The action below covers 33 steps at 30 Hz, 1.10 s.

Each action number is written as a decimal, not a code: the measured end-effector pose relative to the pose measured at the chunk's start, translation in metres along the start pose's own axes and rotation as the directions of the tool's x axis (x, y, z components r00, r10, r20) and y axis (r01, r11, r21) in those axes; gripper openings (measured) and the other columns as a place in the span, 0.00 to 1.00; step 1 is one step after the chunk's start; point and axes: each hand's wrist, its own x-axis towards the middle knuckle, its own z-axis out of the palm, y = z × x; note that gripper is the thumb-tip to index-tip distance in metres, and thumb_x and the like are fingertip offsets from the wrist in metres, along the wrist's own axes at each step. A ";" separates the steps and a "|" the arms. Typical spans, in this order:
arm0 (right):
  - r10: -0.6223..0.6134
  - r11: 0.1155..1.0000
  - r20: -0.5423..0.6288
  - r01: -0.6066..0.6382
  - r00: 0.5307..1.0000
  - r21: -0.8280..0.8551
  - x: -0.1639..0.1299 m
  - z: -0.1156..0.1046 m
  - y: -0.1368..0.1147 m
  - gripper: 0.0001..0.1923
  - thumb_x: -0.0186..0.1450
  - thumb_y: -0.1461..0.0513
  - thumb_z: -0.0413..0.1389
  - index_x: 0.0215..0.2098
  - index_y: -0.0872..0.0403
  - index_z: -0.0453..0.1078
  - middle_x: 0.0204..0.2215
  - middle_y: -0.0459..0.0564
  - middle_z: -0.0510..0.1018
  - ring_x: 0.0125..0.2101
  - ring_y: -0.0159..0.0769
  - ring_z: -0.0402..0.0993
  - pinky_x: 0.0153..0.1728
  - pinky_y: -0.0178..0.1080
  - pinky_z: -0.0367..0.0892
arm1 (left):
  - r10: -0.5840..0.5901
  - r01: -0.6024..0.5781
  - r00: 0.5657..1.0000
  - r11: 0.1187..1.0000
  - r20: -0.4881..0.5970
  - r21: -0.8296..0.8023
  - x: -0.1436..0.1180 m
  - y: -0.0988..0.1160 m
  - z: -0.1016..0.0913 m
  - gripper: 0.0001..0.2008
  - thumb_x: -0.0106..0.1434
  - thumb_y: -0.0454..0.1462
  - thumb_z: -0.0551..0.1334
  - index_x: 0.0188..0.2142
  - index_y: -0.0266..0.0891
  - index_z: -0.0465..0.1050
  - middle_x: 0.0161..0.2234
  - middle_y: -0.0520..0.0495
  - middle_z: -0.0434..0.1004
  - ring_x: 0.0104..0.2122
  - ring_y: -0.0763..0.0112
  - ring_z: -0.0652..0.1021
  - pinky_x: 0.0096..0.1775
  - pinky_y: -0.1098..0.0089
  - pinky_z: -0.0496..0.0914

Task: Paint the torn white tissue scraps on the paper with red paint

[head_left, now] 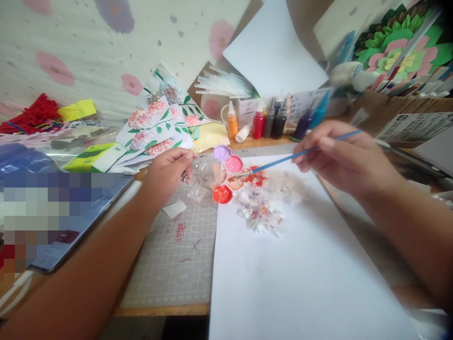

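My right hand is closed around the blue handle of a paintbrush. The brush's bristles rest at the middle of a clear plastic paint palette with round wells. Lilac, pink, peach and orange-red paint fill several wells; those on the left look see-through. At the palette's left edge, my left hand pinches the plastic between thumb and fingers. Beside the palette lies a large white sheet of paper, bearing red-orange and pale ruffled blotches. Whether these are paint or crumpled paper, I cannot tell.
A grey cutting mat lies under the palette. Paint bottles stand behind the paper, near painted flower pictures. A tablet is at the left, with a green box behind it. A cardboard box holds pens at the right.
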 end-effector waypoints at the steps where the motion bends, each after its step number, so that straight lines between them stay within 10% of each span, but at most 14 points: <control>1: 0.005 1.000 0.024 -0.005 1.000 -0.017 -0.001 0.002 0.001 0.11 0.53 0.54 0.62 0.25 0.52 0.68 0.23 0.44 0.76 0.20 0.29 0.71 0.19 0.31 0.64 | 0.001 -0.001 1.000 1.000 0.007 -0.002 -0.001 0.001 0.001 0.06 0.56 0.38 0.58 0.28 0.40 0.72 0.15 0.55 0.64 0.16 0.76 0.65 0.21 0.73 0.60; 11: 0.021 0.993 0.109 -0.008 0.994 -0.121 -0.004 0.002 0.005 0.10 0.57 0.54 0.59 0.27 0.52 0.70 0.23 0.45 0.75 0.22 0.29 0.71 0.23 0.32 0.65 | 0.016 -0.017 0.999 1.000 0.042 0.019 -0.006 0.004 0.002 0.06 0.57 0.38 0.58 0.29 0.40 0.72 0.16 0.55 0.64 0.17 0.76 0.65 0.22 0.73 0.60; 19: -0.043 0.999 -0.160 0.039 0.986 -0.034 0.002 -0.005 -0.002 0.13 0.50 0.53 0.64 0.24 0.53 0.69 0.20 0.44 0.76 0.18 0.29 0.70 0.19 0.32 0.64 | -0.004 0.004 0.999 1.000 0.052 -0.012 -0.007 0.008 0.002 0.06 0.57 0.36 0.57 0.29 0.39 0.72 0.15 0.55 0.64 0.16 0.77 0.65 0.21 0.74 0.60; 33: -0.075 0.996 -0.055 0.077 0.996 0.037 0.001 0.000 0.008 0.08 0.58 0.56 0.59 0.27 0.52 0.69 0.26 0.46 0.78 0.22 0.28 0.71 0.22 0.32 0.65 | -0.048 0.041 0.993 0.997 0.110 0.064 -0.014 0.014 0.003 0.08 0.57 0.39 0.57 0.30 0.39 0.73 0.14 0.55 0.62 0.16 0.77 0.63 0.19 0.75 0.56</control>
